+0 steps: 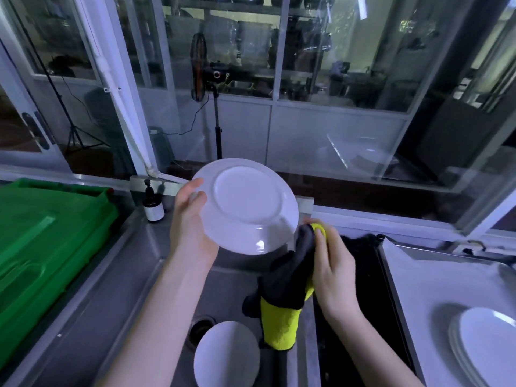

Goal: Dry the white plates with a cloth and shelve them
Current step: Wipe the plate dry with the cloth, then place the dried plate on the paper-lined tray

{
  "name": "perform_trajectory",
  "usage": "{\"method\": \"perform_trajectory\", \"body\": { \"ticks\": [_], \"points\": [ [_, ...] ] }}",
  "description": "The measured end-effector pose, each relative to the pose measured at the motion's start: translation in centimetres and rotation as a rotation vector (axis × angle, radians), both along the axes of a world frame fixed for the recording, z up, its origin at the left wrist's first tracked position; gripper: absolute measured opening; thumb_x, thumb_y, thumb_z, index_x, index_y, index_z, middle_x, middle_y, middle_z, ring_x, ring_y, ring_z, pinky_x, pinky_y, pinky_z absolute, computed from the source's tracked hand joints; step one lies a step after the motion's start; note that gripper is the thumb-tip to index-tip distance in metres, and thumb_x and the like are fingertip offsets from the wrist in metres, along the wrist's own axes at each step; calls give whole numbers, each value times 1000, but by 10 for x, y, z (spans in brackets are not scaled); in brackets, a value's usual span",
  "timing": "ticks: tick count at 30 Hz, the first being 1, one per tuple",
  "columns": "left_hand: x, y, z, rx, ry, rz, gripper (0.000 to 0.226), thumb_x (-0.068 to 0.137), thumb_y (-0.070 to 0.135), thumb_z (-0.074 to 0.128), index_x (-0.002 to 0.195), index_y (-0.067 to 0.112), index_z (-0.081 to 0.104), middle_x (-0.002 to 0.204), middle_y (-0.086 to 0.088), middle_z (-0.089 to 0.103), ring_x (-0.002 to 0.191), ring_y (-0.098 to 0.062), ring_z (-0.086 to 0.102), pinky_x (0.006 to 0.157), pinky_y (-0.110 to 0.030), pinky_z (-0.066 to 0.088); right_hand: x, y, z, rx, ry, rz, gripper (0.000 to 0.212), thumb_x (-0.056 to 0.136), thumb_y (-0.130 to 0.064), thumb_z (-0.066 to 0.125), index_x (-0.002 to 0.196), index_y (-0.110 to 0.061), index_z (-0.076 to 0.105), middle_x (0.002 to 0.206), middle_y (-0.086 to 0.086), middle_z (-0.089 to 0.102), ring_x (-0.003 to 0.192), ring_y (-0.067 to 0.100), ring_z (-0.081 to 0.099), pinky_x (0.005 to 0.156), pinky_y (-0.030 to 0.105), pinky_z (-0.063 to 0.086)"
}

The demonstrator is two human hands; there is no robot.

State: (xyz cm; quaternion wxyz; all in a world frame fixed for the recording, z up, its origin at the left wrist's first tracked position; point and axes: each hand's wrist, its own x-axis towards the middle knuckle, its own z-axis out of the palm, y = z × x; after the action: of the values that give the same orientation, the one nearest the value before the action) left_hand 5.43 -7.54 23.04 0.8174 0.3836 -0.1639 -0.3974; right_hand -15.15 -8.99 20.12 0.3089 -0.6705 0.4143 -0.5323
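Above the stainless steel sink, round white ceramic plate tilted underside-up, gripped at its left rim by left hand. Touching its near-right rim, yellow-and-grey cloth clutched in curled right hand. Second white plate near, in the basin.

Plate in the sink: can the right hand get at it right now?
Probably, but not freely: the right hand grips the cloth, which hangs near the sink plate. Nothing else lies between them.
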Motion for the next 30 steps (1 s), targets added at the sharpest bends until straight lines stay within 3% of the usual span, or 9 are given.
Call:
{"method": "perform_trajectory", "body": {
  "ticks": [4,7,9,14,17,22,26,28,30],
  "points": [
    [5,-10,-3,23,23,-26,26,99,3,46,104,23,62,116,2,67,88,-14,71,65,-29,58,-8,-13,4,-60,290,42,34,89,-34,42,118,-39,57,81,-19,55,72,3,56,67,20,44],
    [6,-15,-3,72,64,-39,26,101,3,44,105,22,61,108,2,68,81,-13,71,60,-25,55,-9,-11,2,-290,611,9,52,84,-52,52,134,-39,49,102,-16,42,71,10,56,57,29,50],
    [9,-16,-2,108,95,-52,28,102,3,44,104,26,60,103,3,69,83,-15,69,64,-28,53,-7,-14,1,-424,738,-104,57,82,-49,65,135,-31,54,110,-6,42,65,20,61,43,33,50],
    [12,-16,-2,121,142,-180,25,97,-1,56,100,24,61,91,1,76,71,-18,75,53,-28,56,2,-29,2,-706,711,-336,30,83,-7,69,111,-15,71,116,2,61,46,21,49,34,24,33],
    [13,-19,-2,161,214,-209,19,96,4,61,105,21,62,88,0,76,69,-18,75,51,-29,56,7,-32,7,-758,674,-361,28,84,-3,67,110,-13,73,111,-2,70,54,18,58,36,27,37],
    [22,-28,0,169,300,-328,13,100,22,61,109,12,61,113,-15,69,104,-26,70,78,-40,61,23,-38,21,-628,545,-361,25,94,-10,53,108,-13,73,97,-3,69,65,22,65,42,34,47],
    [35,-36,-1,164,-7,-444,33,101,51,51,118,24,59,105,-23,75,101,-32,75,91,-42,56,27,-37,26,-367,393,-366,17,96,-24,57,86,-17,69,78,-4,56,63,14,54,55,30,45],
    [39,-41,-11,210,-374,-423,29,100,54,48,121,34,54,99,-9,78,95,-24,75,89,-37,55,22,-38,25,-247,295,-390,36,95,-21,62,62,-26,48,65,-4,43,58,8,43,54,18,33],
    [43,-48,-28,301,-774,-280,18,98,43,57,114,35,59,92,0,70,87,-17,68,82,-32,51,13,-38,23,-85,222,-419,45,93,-24,64,58,-21,37,60,1,38,56,8,36,52,20,27]
  ]
}}
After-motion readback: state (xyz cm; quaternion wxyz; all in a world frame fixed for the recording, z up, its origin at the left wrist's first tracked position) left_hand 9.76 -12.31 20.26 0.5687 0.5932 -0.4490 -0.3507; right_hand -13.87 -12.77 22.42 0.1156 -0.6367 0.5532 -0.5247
